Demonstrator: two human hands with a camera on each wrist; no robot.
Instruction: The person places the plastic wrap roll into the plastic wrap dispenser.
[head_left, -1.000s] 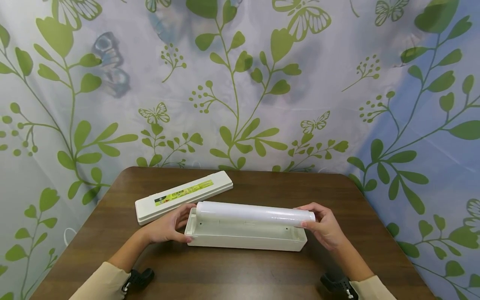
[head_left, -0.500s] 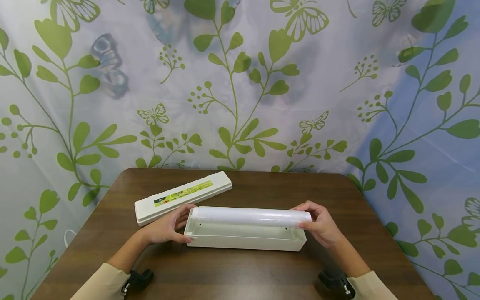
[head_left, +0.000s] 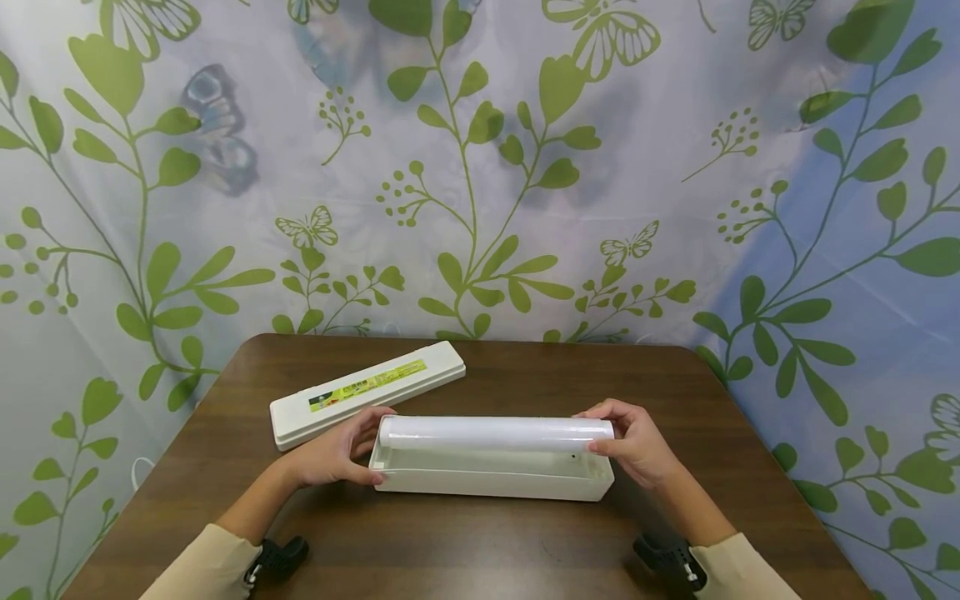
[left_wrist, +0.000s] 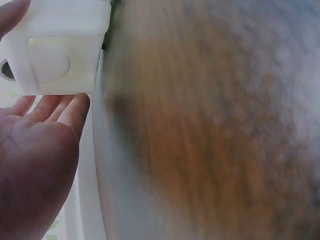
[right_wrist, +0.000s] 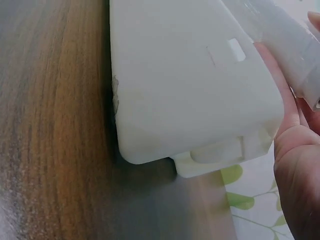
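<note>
A long white open box (head_left: 491, 484) stands on the table, and a roll of plastic wrap (head_left: 495, 432) lies along its back side at rim height. My left hand (head_left: 337, 450) grips the box's left end, thumb at the front corner and fingers behind; in the left wrist view the fingertips meet the box end (left_wrist: 60, 60). My right hand (head_left: 633, 442) pinches the right end of the roll between thumb and fingers. In the right wrist view the roll (right_wrist: 285, 45) shows above the box's side (right_wrist: 190, 85), its end by the right hand (right_wrist: 300, 165).
Behind the box, to the left, lies a long white lid (head_left: 367, 392) with a yellow-green label. The brown wooden table (head_left: 570, 383) ends against a leaf-and-butterfly patterned curtain (head_left: 480, 167). A thin white cord (head_left: 137, 471) shows beyond the table's left edge.
The roll has come down toward the box and shifted a little left with my right hand; its tilt has levelled out. My left hand keeps its grip on the box end.
</note>
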